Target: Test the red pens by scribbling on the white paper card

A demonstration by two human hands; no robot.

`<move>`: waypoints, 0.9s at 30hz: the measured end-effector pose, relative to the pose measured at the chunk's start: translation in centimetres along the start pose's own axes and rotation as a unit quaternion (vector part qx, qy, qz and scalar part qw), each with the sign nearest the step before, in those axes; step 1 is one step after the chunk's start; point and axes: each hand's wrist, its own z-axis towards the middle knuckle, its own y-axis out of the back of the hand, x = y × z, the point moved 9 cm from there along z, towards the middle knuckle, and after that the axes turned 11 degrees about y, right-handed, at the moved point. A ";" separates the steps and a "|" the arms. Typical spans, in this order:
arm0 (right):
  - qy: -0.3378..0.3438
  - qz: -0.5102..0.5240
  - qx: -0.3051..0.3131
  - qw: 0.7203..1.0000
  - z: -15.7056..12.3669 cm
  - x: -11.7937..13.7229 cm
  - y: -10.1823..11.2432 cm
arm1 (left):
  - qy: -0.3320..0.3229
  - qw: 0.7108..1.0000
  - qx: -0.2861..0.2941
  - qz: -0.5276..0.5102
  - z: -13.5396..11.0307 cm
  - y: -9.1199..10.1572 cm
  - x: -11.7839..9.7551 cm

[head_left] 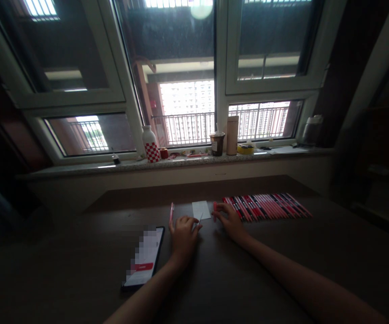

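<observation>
My left hand [183,236] is closed, with a thin pale stick [200,218] pinched between thumb and forefinger; it looks like a pen refill, though it is too small to be sure. A pink pen [171,211] lies by that hand's outer fingers, and I cannot tell whether they touch it. In my right hand [231,222], fingertips grip a short pink pen part [215,209], partly covered by the fingers. Between and just beyond the hands is a white slip of paper [199,209]. To the right, pink, red and black pens [269,207] lie side by side in a row.
A phone [147,258] with its screen lit lies left of my left forearm on the dark table [79,265]. Along the windowsill [127,165] stand a red-checked white bottle [152,148], a drink cup [217,144], a tan flask [232,135] and a yellow tape roll [246,149].
</observation>
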 end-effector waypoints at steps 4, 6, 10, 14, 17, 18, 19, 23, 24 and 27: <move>-0.014 0.031 -0.001 0.999 -0.1 -0.4 -0.2 | -0.001 1.000 -0.004 0.010 0.0 0.0 0.0; -0.014 0.036 0.002 0.999 -0.1 -0.4 -0.3 | -0.001 1.000 -0.009 0.015 -0.1 0.0 0.0; -0.013 0.033 0.003 0.999 -0.1 -0.2 -0.2 | -0.001 1.000 -0.012 0.026 -0.1 0.1 0.0; -0.003 -0.016 0.036 0.999 -0.1 0.1 -0.7 | 0.005 0.999 -0.014 0.035 -0.2 0.1 0.1; 0.001 -0.058 0.069 0.996 -0.1 0.2 -1.2 | 0.004 0.999 -0.015 0.043 -0.1 0.1 0.1; 0.003 -0.059 0.072 0.996 -0.1 0.2 -1.3 | 0.003 0.999 -0.016 0.046 -0.1 0.1 0.1; 0.005 -0.052 0.067 0.996 -0.1 0.3 -1.2 | 0.003 0.999 -0.016 0.050 -0.1 0.1 0.1; 0.007 0.006 0.027 1.000 -0.1 0.7 -0.6 | 0.005 0.998 -0.016 0.059 -0.1 0.0 0.1; 0.005 0.017 0.023 1.000 0.0 0.8 -0.5 | 0.007 0.998 -0.016 0.061 -0.1 0.0 0.2; 0.003 0.031 0.022 0.999 0.0 1.0 -0.4 | 0.010 0.998 -0.014 0.062 -0.1 0.1 0.2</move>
